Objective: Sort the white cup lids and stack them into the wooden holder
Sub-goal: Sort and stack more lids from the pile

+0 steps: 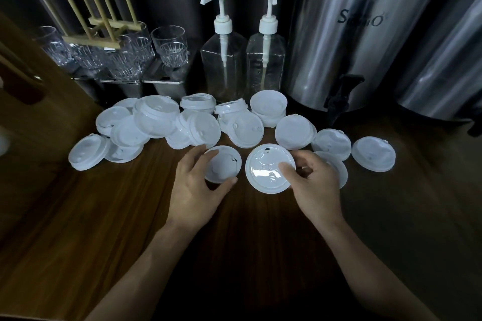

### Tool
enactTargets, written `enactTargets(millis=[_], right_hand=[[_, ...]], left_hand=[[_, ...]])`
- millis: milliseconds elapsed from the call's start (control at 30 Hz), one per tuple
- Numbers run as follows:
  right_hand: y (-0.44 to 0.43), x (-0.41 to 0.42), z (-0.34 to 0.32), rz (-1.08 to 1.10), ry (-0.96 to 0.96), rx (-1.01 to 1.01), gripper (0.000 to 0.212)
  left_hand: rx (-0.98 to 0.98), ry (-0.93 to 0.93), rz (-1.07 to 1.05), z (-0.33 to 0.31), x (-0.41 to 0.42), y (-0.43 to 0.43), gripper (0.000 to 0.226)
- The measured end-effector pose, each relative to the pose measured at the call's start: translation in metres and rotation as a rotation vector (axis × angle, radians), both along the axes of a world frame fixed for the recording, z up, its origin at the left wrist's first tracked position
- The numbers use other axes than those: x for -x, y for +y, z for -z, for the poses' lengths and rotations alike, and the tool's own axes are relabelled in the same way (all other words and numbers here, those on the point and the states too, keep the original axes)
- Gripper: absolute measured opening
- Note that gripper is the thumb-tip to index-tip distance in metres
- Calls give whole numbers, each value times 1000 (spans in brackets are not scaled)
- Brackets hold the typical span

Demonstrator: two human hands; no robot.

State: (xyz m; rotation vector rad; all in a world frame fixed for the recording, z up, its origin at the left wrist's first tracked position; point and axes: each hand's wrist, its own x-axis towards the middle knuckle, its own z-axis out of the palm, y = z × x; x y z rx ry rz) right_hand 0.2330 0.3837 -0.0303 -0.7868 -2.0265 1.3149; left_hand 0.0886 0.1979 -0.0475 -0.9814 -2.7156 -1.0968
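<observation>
Head view. Left-hand grip [198, 185]: thumb and fingers curled round the rim of a small matte white round plastic lid [221, 164], which lies flat on the dark wood-grain desk [104, 216]. Right-hand grip [315, 185]: thumb and fingers pinching the edge of a larger glossy white embossed lid [266, 172], just beside the first. Loose heap of frosted white domed lids [156, 122] behind, overlapping. Pale wooden dowel holder [101, 23], back left, over ribbed clear glasses [169, 47]. Two clear square pump bottles [224, 60]. Brushed-steel cylindrical urn [352, 34], back right.
</observation>
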Motion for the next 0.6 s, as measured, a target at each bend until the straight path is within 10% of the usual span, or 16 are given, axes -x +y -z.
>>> enactTargets(millis=[600], right_hand=[[-1,1,-1,60,28,76,33]], left_hand=[[-248,-113,52,-4,-24,2,86]])
